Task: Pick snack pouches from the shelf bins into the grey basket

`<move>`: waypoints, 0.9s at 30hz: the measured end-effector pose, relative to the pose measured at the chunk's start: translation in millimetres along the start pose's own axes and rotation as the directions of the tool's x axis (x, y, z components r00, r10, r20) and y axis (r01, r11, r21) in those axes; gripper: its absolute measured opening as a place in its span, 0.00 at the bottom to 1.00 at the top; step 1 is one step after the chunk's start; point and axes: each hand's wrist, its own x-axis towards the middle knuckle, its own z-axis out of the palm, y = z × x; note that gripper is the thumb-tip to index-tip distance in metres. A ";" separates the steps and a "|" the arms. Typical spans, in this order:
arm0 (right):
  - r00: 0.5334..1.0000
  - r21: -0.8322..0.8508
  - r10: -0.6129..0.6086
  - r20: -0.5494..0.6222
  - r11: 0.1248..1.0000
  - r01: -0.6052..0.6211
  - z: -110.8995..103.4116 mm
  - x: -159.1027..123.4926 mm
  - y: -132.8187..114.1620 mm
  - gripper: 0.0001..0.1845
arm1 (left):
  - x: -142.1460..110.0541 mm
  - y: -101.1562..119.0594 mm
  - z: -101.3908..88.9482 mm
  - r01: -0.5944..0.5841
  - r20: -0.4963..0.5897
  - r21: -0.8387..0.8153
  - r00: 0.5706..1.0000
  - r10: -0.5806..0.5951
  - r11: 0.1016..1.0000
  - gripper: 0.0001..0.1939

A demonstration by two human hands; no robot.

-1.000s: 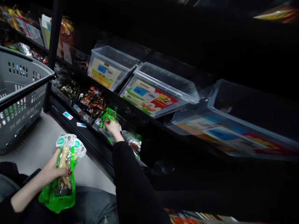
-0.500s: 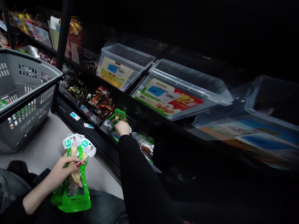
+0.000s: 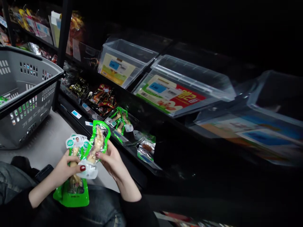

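My left hand [image 3: 63,170] is closed around green snack packets [image 3: 73,198] with white tops, held over my lap. Through their clear windows a pale, elongated food shows, perhaps chicken feet. My right hand [image 3: 113,160] pinches another green-edged packet [image 3: 99,137], tilted with its white top pointing down. That white top overlaps the left hand's packets, close to the left thumb. Beyond the right hand, more green packets [image 3: 120,126] lie in a low shelf bin.
A grey shopping basket [image 3: 35,118] stands at the left, with something green inside. Dark and red packets [image 3: 103,98] fill neighbouring bins. Clear plastic boxes [image 3: 189,74] with price labels line the shelf above. A black post [image 3: 63,34] rises beside the basket.
My right hand has come back from the shelf bin toward my left hand, bringing one green packet with it. The left hand keeps its packets over my lap.
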 end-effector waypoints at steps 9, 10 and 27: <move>0.992 -0.132 -0.068 0.104 0.988 0.081 -9.5 3.2 3.2 0.18 | -7.2 7.7 5.5 -0.040 0.215 0.106 0.976 0.017 0.994 0.11; 0.994 -0.152 -0.069 0.088 0.985 0.082 -10.6 3.6 3.3 0.18 | -7.3 6.6 6.1 -0.046 0.219 0.107 0.975 0.022 0.993 0.11; 0.999 -0.236 -0.031 0.013 0.971 0.033 -15.5 7.5 11.0 0.18 | -4.6 4.9 7.1 -0.047 0.222 0.105 0.975 0.022 0.993 0.14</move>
